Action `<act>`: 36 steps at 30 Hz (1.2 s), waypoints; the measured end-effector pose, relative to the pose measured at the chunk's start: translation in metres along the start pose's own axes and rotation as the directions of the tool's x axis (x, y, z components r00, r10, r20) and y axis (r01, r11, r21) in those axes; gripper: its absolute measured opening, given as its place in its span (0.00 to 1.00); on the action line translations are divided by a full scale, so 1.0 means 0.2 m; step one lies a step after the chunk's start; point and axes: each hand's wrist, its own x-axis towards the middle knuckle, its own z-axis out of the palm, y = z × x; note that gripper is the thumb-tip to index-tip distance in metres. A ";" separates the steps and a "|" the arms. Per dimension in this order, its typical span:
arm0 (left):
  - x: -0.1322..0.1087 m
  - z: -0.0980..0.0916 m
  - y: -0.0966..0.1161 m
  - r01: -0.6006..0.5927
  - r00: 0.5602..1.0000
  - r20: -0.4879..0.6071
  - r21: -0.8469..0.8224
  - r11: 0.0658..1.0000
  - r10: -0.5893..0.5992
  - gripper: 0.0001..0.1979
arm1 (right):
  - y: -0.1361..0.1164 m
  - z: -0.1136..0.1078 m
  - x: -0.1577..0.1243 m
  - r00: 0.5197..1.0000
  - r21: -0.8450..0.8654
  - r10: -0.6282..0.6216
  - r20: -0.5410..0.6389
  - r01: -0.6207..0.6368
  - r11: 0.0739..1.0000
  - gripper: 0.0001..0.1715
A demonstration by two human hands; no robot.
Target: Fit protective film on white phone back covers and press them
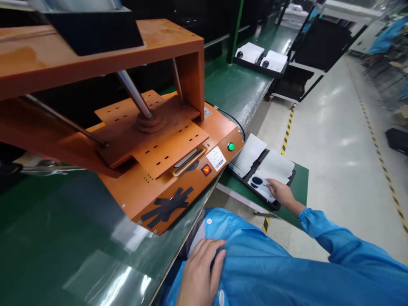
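My right hand (pixel 280 192) reaches to a black tray (pixel 274 205) on the right, its fingers closed on the edge of a pale panel (pixel 264 185) with a round dark camera area. White sheets (pixel 276 163) lie behind the panel in the same tray. Near the table's front edge, my left hand (pixel 204 265) rests against the blue coat (pixel 255 255), fingers slightly bent and holding nothing. An orange press (pixel 181 187) stands to the left of the tray, with a green button (pixel 230 146) and a lit red switch (pixel 206 170) on its front.
The press stands on a green table (pixel 79 238). A second black tray (pixel 259 68) with white sheets and two dark round parts lies farther back. Behind the right side is a rack (pixel 321 42). Yellow-black tape (pixel 288 127) marks the floor.
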 end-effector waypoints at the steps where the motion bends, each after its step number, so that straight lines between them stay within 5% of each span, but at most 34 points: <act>1: -0.04 -0.04 0.01 -0.011 0.999 -0.049 0.010 1.000 0.012 0.10 | 0.02 -0.01 0.01 1.000 -0.013 -0.030 -0.002 0.030 0.999 0.20; 5: -0.25 -0.21 -0.04 0.061 0.945 -0.327 0.137 0.989 -0.013 0.14 | 0.05 -0.04 0.00 0.982 -0.008 -0.187 -0.030 0.187 0.982 0.19; 8: -0.41 -0.34 -0.13 0.357 0.788 -0.609 0.325 0.876 -0.095 0.16 | 0.04 -0.02 0.05 0.943 -0.010 -0.298 -0.150 0.300 0.954 0.23; 10: -0.51 -0.39 -0.20 0.544 0.722 -0.678 0.434 0.718 -0.138 0.21 | -0.04 0.03 0.12 0.860 -0.069 -0.440 -0.258 0.437 0.897 0.22; 13: -0.62 -0.37 -0.25 0.663 0.718 -0.651 0.533 0.526 -0.246 0.25 | -0.38 0.08 0.16 0.717 0.122 -0.658 -0.230 0.692 0.711 0.21; 15: -0.66 -0.31 -0.22 0.683 0.718 -0.627 0.547 0.485 -0.304 0.25 | -0.70 0.06 0.14 0.581 0.306 -0.790 -0.195 0.801 0.514 0.24; 19: -0.68 -0.30 -0.15 0.670 0.716 -0.615 0.471 0.574 -0.330 0.22 | -1.36 -0.03 0.09 0.249 0.470 -0.949 -0.193 0.872 0.133 0.23; 21: -0.65 -0.40 -0.19 0.685 0.652 -0.695 0.369 0.628 -0.303 0.16 | -1.64 -0.07 0.09 0.178 0.482 -0.942 -0.286 0.876 0.020 0.17; 24: -0.55 -0.61 -0.34 0.784 0.441 -0.844 0.195 0.590 -0.306 0.14 | -1.96 -0.08 0.09 0.134 0.498 -0.929 -0.344 0.865 -0.060 0.12; 27: -0.45 -0.75 -0.50 0.838 0.331 -0.886 0.119 0.532 -0.323 0.15 | -2.14 -0.04 0.09 0.098 0.520 -0.931 -0.351 0.848 -0.107 0.10; 32: -0.42 -0.75 -0.60 0.816 0.295 -0.903 0.067 0.575 -0.314 0.11 | -2.20 0.00 0.10 0.213 0.627 -0.912 -0.351 0.777 -0.060 0.09; 36: -0.43 -0.70 -0.53 0.746 0.313 -0.906 0.049 0.664 -0.286 0.10 | -2.24 -0.07 0.12 0.234 0.608 -0.909 -0.345 0.794 -0.027 0.09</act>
